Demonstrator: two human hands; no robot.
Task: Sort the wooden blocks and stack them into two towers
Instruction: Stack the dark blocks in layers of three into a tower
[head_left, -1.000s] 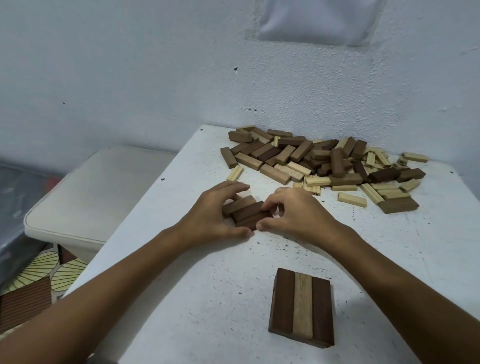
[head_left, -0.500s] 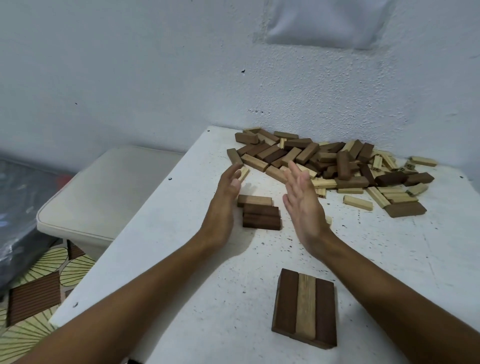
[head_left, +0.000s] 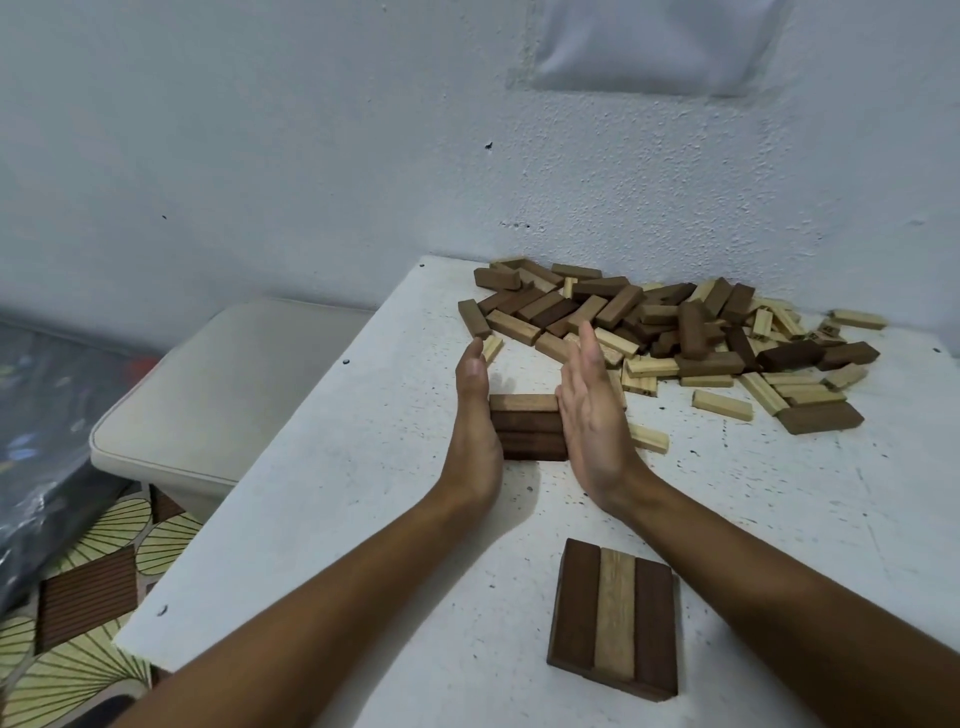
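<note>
Three brown blocks (head_left: 527, 427) lie side by side on the white table (head_left: 322, 493). My left hand (head_left: 475, 415) presses flat against their left ends, and my right hand (head_left: 592, 410) presses flat against their right ends, fingers straight. Nearer to me sits a second row of three blocks (head_left: 615, 618), dark, light, dark. A loose pile of dark and pale blocks (head_left: 670, 332) spreads across the far right of the table, behind my fingertips.
The table's left edge runs diagonally beside my left forearm, with a beige cushioned seat (head_left: 218, 395) below it. A white wall (head_left: 363, 156) stands right behind the pile. One pale block (head_left: 647, 439) lies just right of my right hand.
My hands let go of the three brown blocks, opened flat, then closed inward until both palms press on the row's ends. The blocks now sit squared together.
</note>
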